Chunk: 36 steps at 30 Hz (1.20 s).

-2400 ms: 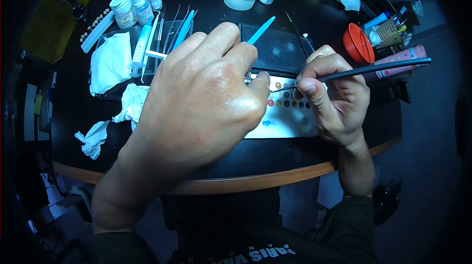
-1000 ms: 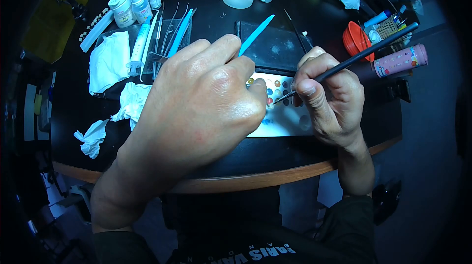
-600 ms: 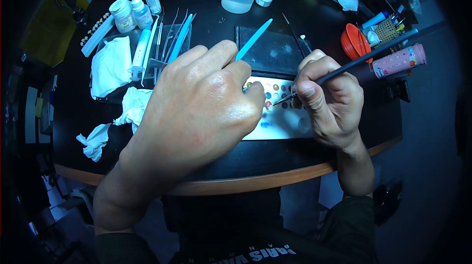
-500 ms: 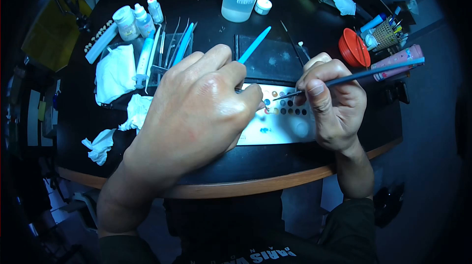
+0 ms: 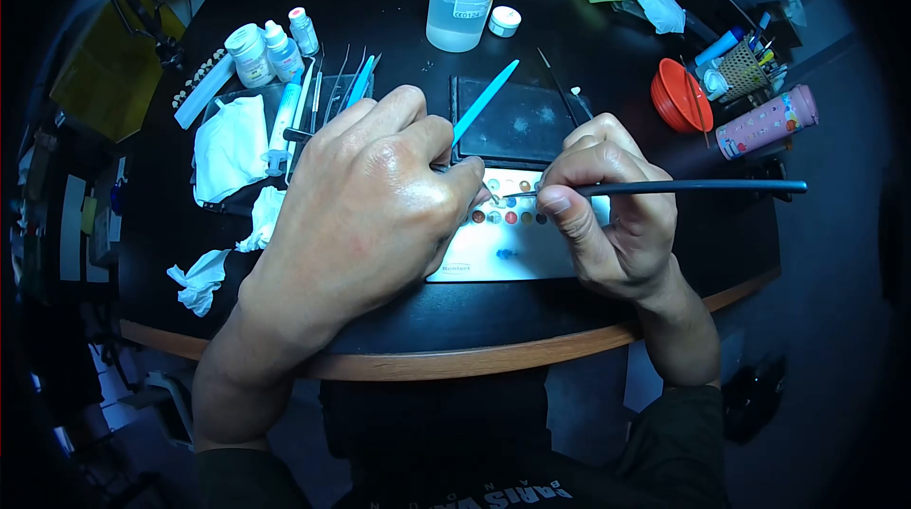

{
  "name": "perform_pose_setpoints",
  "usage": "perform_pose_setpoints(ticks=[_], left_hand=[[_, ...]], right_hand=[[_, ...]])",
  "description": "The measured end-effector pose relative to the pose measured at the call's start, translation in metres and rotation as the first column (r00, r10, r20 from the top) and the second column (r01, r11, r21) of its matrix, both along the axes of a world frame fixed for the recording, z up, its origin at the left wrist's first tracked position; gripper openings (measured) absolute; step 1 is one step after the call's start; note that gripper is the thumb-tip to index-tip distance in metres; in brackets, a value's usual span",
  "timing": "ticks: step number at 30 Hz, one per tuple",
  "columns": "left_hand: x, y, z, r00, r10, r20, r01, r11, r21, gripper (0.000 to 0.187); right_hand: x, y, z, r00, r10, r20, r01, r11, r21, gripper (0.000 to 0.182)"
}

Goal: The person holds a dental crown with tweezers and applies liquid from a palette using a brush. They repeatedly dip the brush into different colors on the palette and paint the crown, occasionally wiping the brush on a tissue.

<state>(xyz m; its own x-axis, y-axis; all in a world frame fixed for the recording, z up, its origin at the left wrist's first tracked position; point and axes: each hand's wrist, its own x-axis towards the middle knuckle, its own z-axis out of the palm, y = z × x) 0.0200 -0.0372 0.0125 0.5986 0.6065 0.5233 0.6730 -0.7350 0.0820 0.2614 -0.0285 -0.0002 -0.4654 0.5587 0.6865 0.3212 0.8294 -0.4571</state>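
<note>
My left hand (image 5: 380, 196) is closed in a pinch on a tool whose blue handle (image 5: 486, 101) sticks out beyond the knuckles; a small piece shows at its fingertips, too small to name. Between finger and thumb, my right hand (image 5: 612, 210) holds a thin dark brush (image 5: 702, 186), its tip pointing left, close to the left fingertips. Both hands are over a white palette (image 5: 512, 258) with rows of small coloured dots and a blue smear. Behind it lies a dark flat case (image 5: 517, 125).
A clear bottle (image 5: 463, 1) and small jar (image 5: 505, 21) stand at the back. Red bowls (image 5: 678, 96), a pink tube (image 5: 769, 122) and a pen basket (image 5: 745, 68) are right. Left are small bottles (image 5: 249, 54), white cloth (image 5: 231, 148), instruments and crumpled tissue (image 5: 199, 281).
The right hand has moved left and slightly down, and its brush has swung to nearly level, with its tip nearer the left fingertips. The left hand has barely shifted.
</note>
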Motion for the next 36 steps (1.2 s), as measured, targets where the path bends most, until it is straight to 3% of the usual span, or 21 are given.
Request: perform_pose_setpoints(ticks=[14, 20, 24, 29, 36], left_hand=[[-0.001, 0.000, 0.001, 1.000, -0.011, 0.005, 0.011, 1.000, -0.014, 0.018], [-0.010, 0.012, 0.001, 0.990, -0.045, 0.134, 0.058, 0.994, -0.093, 0.017], [-0.012, 0.014, 0.001, 0.990, -0.041, 0.133, 0.046, 0.998, -0.037, 0.016], [-0.007, 0.010, 0.001, 0.994, -0.054, 0.097, 0.051, 0.998, 0.038, 0.017], [-0.004, 0.003, 0.003, 0.999, -0.033, 0.020, 0.033, 0.999, 0.037, 0.024]], right_hand=[[0.001, 0.000, 0.000, 1.000, 0.023, 0.003, -0.024, 1.000, 0.014, 0.019], [0.005, -0.007, 0.005, 0.965, -0.014, -0.261, -0.027, 0.988, -0.153, 0.010], [0.006, -0.006, 0.008, 0.969, 0.005, -0.246, -0.042, 0.989, -0.144, 0.009], [0.003, -0.003, -0.003, 0.986, -0.062, -0.152, 0.045, 0.993, -0.113, 0.021], [0.001, 0.000, 0.000, 1.000, -0.007, -0.007, 0.008, 0.999, 0.032, 0.020]])
